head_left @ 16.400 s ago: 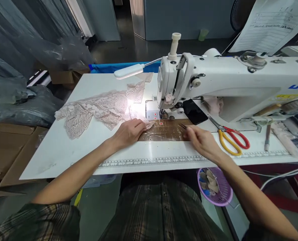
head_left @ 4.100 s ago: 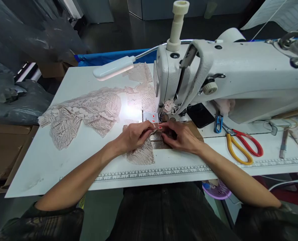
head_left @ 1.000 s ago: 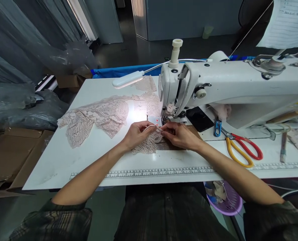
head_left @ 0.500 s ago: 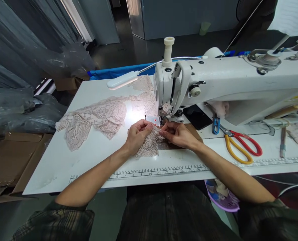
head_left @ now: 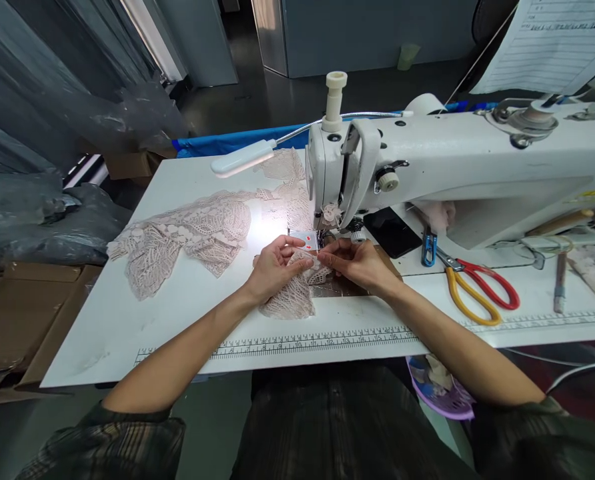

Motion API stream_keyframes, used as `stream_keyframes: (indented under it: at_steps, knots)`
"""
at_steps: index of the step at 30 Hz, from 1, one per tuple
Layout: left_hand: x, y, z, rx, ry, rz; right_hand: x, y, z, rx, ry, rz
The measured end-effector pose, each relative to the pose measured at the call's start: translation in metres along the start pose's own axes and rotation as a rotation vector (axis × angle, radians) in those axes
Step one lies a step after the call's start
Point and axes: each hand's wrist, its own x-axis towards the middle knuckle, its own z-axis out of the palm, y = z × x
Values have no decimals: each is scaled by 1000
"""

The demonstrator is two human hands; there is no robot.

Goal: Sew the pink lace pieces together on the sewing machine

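A pale pink piece of lace fabric [head_left: 290,298] hangs between my hands, its lower part lying on the white table. My left hand [head_left: 272,268] pinches its upper edge between thumb and fingers. On the right, my right hand [head_left: 355,265] grips the same edge with its fingertips close together. Both hands are just in front of the sewing machine's needle plate [head_left: 303,240]. The white sewing machine [head_left: 407,153] stands behind them. More lace [head_left: 187,233] spreads over the table to the left and runs back beside the machine head.
Right of my hands lie a black phone [head_left: 392,232], blue thread snips [head_left: 429,248] and scissors with red and yellow handles [head_left: 477,287]. A lit lamp [head_left: 242,159] hangs over the table. A printed ruler [head_left: 297,343] runs along the front edge. Cardboard boxes [head_left: 37,313] stand at left.
My left fingers have loosened and spread a little, and the lace between my hands has dropped slightly. The paper sheet at the upper right has swung down into view.
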Motion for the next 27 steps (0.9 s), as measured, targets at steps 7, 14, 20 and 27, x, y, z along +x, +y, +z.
stream_keyframes:
  at_steps: [7, 14, 20, 27]
  knots:
    - [-2, -6, 6, 130, -112, 15, -8, -1, 14, -81, 93, -232]
    - [-5, -4, -2, 343, -174, 196, -23, 1, 22, -389, 60, -351]
    - [7, 17, -32, 286, 143, 223, -63, -2, -31, -527, -355, 41]
    - [0, 8, -5, 181, -100, 62, -40, -16, -17, -513, -62, -231]
